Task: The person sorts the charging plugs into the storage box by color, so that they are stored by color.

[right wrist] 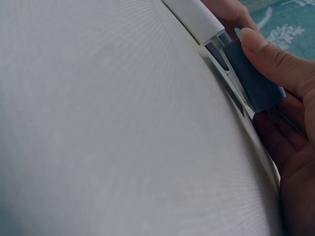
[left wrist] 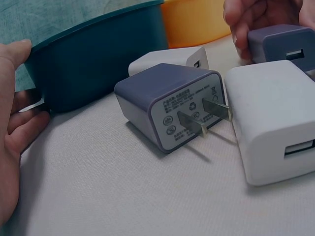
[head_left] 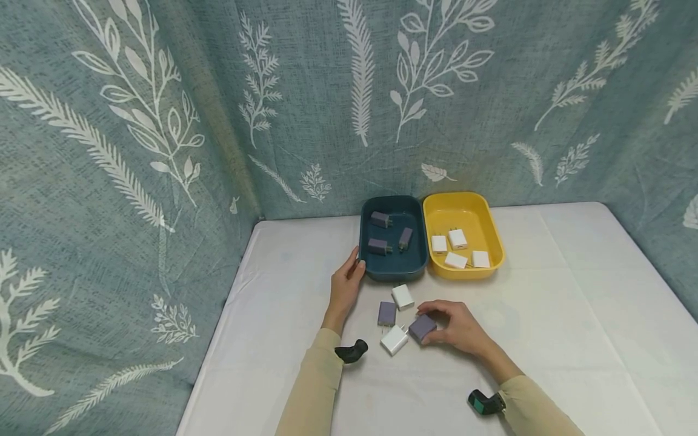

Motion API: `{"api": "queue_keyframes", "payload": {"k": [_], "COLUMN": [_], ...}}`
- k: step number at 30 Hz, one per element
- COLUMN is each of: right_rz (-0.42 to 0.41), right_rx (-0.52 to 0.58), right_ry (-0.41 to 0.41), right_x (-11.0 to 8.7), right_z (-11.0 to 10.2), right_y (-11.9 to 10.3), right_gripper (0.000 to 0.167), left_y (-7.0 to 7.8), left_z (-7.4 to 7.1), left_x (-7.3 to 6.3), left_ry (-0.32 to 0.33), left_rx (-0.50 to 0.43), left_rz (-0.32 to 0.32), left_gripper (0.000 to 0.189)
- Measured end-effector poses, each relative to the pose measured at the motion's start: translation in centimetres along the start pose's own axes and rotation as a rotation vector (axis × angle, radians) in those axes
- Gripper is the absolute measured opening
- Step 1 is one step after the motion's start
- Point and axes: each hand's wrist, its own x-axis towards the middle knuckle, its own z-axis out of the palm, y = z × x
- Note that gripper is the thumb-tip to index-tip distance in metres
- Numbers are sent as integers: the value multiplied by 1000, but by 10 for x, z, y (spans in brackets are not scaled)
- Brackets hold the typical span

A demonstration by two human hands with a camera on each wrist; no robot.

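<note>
My right hand [head_left: 458, 327] pinches a purple USB wall charger [head_left: 422, 329] between thumb and fingers, low over the white cloth. In the right wrist view the thumb lies across that charger [right wrist: 256, 78]. My left hand [head_left: 345, 290] holds the front left corner of a dark teal bin [head_left: 394, 275], thumb near the rim and lower fingers at its base, as the left wrist view shows. Between the hands lie another purple charger [left wrist: 167, 105] with its two prongs out, a white charger [head_left: 394, 340] and a second white charger [head_left: 403, 297] nearer the bins.
Inside the teal bin lie several purple chargers [head_left: 380, 219]. A yellow bin [head_left: 493, 269] stands against its right side, holding several white chargers [head_left: 457, 238]. A patterned blue-green curtain [head_left: 327, 121] hangs behind the white-covered table [head_left: 567, 290] and along its left side.
</note>
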Motion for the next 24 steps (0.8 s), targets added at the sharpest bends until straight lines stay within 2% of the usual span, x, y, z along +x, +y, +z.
{"api": "queue_keyframes", "payload": {"k": [10, 21, 24], "right_rz": [10, 22, 29], "right_rx": [43, 107, 130], "right_ry": [39, 84, 91], "right_x": [2, 14, 18], "right_z": [-2, -4, -5], "right_y": [-4, -8, -12], "right_gripper": [57, 60, 61], "left_y": [-2, -2, 9], "left_z": [2, 1, -2], "left_x": [-3, -2, -6], "left_ry": [39, 21, 1], "left_rx": [18, 5, 5], "left_rz": [22, 16, 22], "left_gripper": [47, 48, 48]}}
